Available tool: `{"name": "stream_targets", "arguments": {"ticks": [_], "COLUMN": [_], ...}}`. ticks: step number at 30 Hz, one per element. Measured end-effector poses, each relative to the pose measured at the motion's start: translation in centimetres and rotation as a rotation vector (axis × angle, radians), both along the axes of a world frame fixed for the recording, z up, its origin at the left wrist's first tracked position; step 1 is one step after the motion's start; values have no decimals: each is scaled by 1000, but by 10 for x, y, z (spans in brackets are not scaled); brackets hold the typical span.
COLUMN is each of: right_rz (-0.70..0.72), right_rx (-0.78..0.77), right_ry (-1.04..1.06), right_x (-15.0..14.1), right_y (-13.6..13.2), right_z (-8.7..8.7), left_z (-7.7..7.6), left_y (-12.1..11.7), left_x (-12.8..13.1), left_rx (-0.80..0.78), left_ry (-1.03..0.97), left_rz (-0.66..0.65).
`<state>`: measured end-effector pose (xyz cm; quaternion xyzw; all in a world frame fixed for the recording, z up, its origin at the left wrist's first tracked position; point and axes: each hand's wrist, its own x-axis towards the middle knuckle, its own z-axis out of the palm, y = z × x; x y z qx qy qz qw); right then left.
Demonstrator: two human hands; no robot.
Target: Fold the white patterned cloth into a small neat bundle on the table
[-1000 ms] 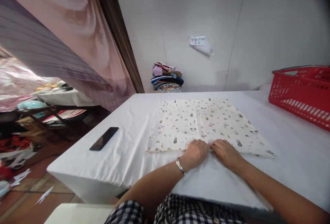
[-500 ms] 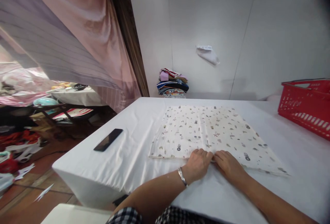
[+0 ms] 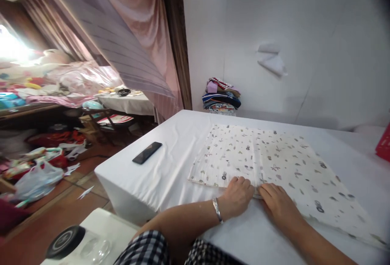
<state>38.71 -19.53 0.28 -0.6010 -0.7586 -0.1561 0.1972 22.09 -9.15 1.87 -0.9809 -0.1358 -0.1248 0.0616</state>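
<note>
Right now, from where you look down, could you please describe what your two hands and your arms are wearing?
Both my left hand and my right hand are bare, without gloves. A narrow, shiny, silver-coloured metal bracelet circles my left wrist; none shows on the right. A black-and-white checked fabric sleeve covers my upper left arm. My right sleeve is out of view.

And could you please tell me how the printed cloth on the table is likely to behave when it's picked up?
The printed cloth looks floppy, since its surface shows soft creases, so it would probably sag. It seems light, being thin at its edge. Lying flat, it is unlikely to roll.
</note>
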Motion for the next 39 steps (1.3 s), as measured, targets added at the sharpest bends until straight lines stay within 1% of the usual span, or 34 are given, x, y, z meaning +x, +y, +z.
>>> {"name": "stream_targets", "arguments": {"ticks": [4,8,11,14,17,23,26,28,30,33,36,38,39], "right_rz": [66,119,104,65,59,163,164,139,131,127,150,182,193], "right_rx": [14,90,103,99,123,143,158,161,127,66,94,102,100], "right_ry": [2,-18,-27,-24,-34,-40,-24,-23,-52,-111,-134,-131,-124], "right_x": [-2,6,5,-3,-11,-14,-13,-13,-13,-14,-14,-12,-11], "right_y": [6,4,3,6,13,18,16,16,18,20,20,20,21], "right_z": [-13,-21,-20,-17,-15,-17,-17,-17,-18,-23,-24,-23,-23], "left_z": [-3,-3,-2,0,3,8,7,5,4,7,20,32,38], "left_y": [1,11,23,34,39,48,58,64,69,73,78,89,99], "left_x": [-3,-16,-30,-47,-63,-94,-110,-117,-123,-129,-136,-139,-138], "left_rx": [-7,7,16,13,-10,-65,-122,-147,-165,-205,-305,-460,-549], "left_ry": [-27,0,15,36,47,44,67,80,85,98,81,46,22], "left_rz": [3,44,93,161,225,321,367,344,299,238,151,88,76]}}
